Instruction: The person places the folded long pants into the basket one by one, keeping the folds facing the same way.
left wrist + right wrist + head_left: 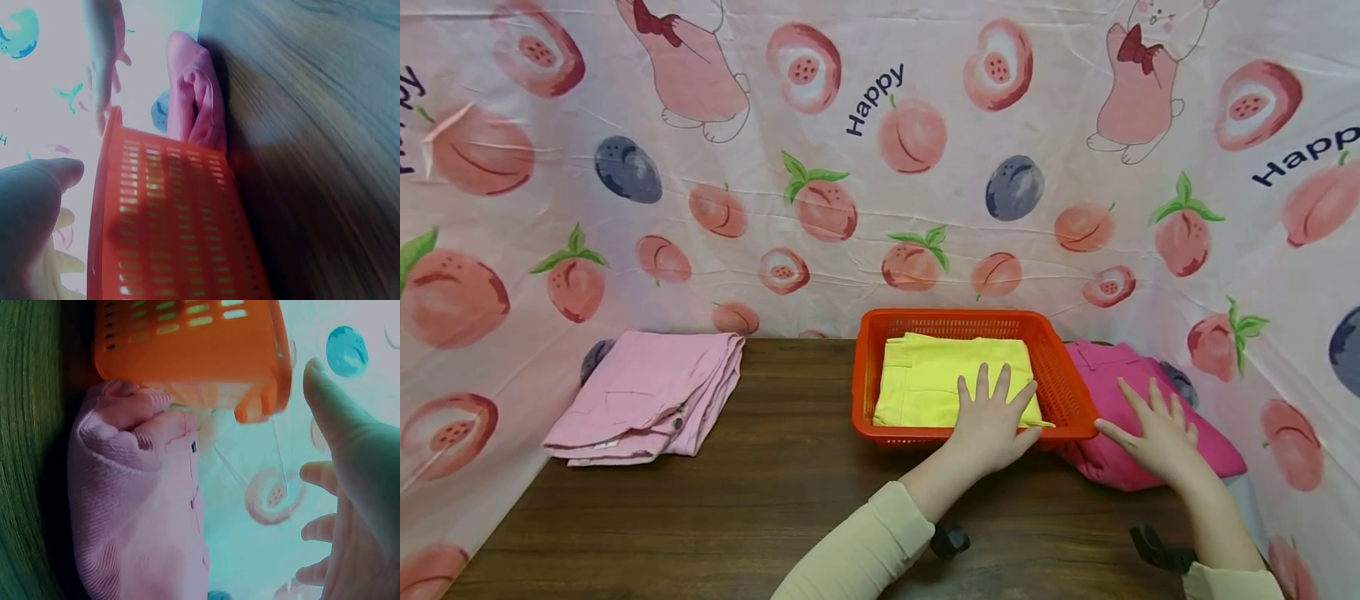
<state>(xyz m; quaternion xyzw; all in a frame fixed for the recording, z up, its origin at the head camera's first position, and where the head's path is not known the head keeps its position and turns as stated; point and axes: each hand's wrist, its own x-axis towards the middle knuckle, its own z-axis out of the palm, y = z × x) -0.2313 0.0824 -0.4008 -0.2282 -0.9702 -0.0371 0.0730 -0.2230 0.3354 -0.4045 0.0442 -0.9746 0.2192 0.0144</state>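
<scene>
My left hand [988,425] is over the near rim of an orange-red plastic basket [1067,387], its fingers spread above a folded yellow garment [925,387] inside. The left wrist view shows this hand [37,206] beside the basket's rim, gripping nothing. To the right, my right hand [1161,437] has its fingers spread over a folded magenta garment [1112,375] lying against the basket's right side. In the right wrist view a gap separates the right hand [356,481] from that garment [137,506] and from the basket [194,362].
A folded light pink garment [640,392] with a button and belt loops lies at the left of the dark wooden table [700,517]. Patterned fabric [880,192] with peaches hangs behind and on both sides. Dark straps [951,542] show near the wrists.
</scene>
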